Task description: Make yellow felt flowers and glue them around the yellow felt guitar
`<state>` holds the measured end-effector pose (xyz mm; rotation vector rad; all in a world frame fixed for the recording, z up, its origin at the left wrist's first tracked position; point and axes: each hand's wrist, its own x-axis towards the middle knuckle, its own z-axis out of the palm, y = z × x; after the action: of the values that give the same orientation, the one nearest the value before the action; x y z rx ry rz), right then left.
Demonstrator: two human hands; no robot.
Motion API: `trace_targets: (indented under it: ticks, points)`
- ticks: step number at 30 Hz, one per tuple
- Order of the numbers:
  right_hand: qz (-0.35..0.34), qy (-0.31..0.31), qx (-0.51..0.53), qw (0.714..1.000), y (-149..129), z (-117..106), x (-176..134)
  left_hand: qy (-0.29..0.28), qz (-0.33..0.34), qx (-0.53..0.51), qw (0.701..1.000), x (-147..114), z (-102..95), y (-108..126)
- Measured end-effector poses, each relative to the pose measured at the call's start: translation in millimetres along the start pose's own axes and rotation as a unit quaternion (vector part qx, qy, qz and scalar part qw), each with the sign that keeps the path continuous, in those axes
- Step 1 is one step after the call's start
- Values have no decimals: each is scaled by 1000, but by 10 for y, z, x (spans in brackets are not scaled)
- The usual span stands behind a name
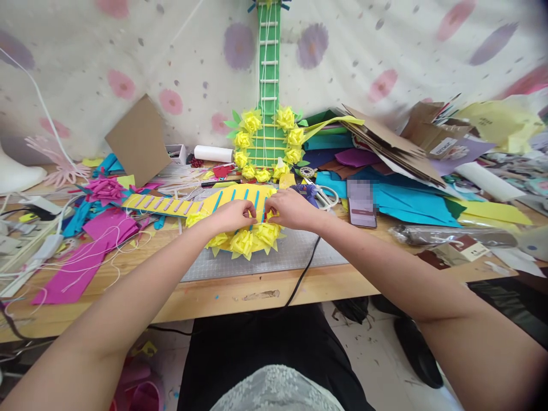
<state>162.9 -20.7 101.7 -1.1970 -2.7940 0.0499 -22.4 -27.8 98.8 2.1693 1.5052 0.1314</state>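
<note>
A yellow craft guitar (208, 204) lies on the grey cutting mat (299, 256), its neck pointing left. Blue strips cross its body, and yellow crepe-paper flowers (242, 242) line the lower rim. Over the body, my left hand (235, 216) is closed, fingertips pinched together. Close by on its right, my right hand (293, 207) is also closed, fingers curled down at the flowers on the guitar's right end. Whatever sits between the fingertips of either hand is too small or hidden to make out.
A green craft guitar (269, 91) leans upright against the curtain. Behind my right hand lies a purple glue gun (309, 193), its black cord (305, 271) hanging over the table edge. A phone (362, 202), blue paper (411, 197), cardboard (139, 142) and magenta paper (85, 260) surround the mat.
</note>
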Motion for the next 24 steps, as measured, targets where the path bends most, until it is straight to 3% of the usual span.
trace_targets:
  ticks: [10,24]
  points:
    - [6,-17,-32,999,44,13,74,-6,-49,92,995,66,6,60]
    - [-22,0,-3,1000,115,32,78,12,-76,107,991,-1,-75,20]
